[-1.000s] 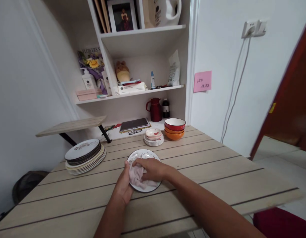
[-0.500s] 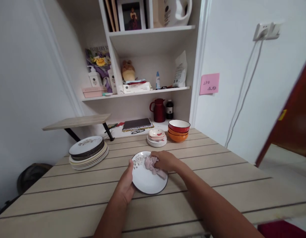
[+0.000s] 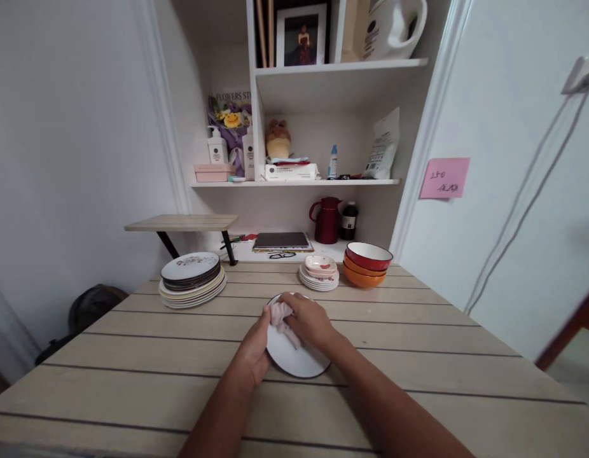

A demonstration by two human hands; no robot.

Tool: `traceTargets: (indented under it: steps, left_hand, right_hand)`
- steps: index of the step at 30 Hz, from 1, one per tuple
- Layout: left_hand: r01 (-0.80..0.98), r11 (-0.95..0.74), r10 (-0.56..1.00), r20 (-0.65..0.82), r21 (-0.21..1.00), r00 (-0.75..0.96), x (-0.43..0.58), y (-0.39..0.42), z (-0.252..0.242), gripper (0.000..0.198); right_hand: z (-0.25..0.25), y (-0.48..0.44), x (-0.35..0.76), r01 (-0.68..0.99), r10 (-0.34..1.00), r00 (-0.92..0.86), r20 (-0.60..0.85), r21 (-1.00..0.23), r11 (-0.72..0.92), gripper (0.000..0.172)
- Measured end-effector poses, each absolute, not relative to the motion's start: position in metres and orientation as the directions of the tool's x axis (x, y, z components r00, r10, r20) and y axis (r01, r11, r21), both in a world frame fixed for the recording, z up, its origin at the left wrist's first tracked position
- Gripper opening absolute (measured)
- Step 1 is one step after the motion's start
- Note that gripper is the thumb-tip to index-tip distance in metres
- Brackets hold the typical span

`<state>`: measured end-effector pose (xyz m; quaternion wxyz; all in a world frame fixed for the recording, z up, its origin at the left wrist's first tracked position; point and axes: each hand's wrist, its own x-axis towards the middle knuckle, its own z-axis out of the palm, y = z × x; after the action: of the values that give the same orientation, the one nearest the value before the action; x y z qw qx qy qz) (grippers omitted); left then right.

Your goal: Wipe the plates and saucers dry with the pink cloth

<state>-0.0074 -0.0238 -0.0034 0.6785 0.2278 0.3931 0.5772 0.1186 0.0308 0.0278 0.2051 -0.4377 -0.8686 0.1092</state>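
Observation:
A white plate with a dark rim [image 3: 301, 362] is at the middle of the table, close to me. My left hand [image 3: 254, 351] grips its left edge, thumb on top and fingers underneath. Bunched in my right hand [image 3: 306, 320] is a pale pink cloth [image 3: 281, 317], pressed onto the upper left of the plate's face. My right hand and the cloth hide the plate's floral print and much of its far side.
Stacked plates [image 3: 192, 280] stand at the left by a small raised shelf [image 3: 180, 222]. Behind the plate are small dishes [image 3: 319, 275] and stacked red and orange bowls [image 3: 366, 264]. Glasses [image 3: 282, 255], a laptop [image 3: 281, 240] and a red jug [image 3: 327, 221] sit farther back.
My right hand has moved the cloth leftward across the plate, from its upper middle to near my left thumb. My left hand keeps its grip. The view has turned right-to-left, shifting the scene rightward.

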Motion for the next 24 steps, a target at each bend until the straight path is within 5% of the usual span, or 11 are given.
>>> traceTargets:
  steps: [6,13,20,24]
  left_hand:
    - [-0.557,0.295,0.94,-0.339,0.777,0.024,-0.007,-0.028,0.0,0.055]
    - [-0.569,0.266,0.951,-0.307,0.778,0.025,-0.007,-0.028,-0.001,0.059]
    - [-0.604,0.233,0.964,-0.262,0.762,0.042,-0.006,-0.025,-0.003,0.056]
    - [-0.578,0.234,0.962,-0.273,0.782,0.02,-0.006,-0.025,-0.004,0.054]
  right_hand:
    - [0.032,0.051,0.161,0.873,0.901,-0.421,0.104,-0.225,0.434,0.033]
    - [0.041,0.031,0.175,0.679,0.684,-0.727,-0.063,-0.215,0.702,0.027]
    - [0.023,0.024,0.129,0.573,0.697,-0.674,0.245,-0.423,0.702,0.062]
    - [0.018,0.035,0.128,0.646,0.77,-0.586,0.252,-0.428,0.632,0.077]
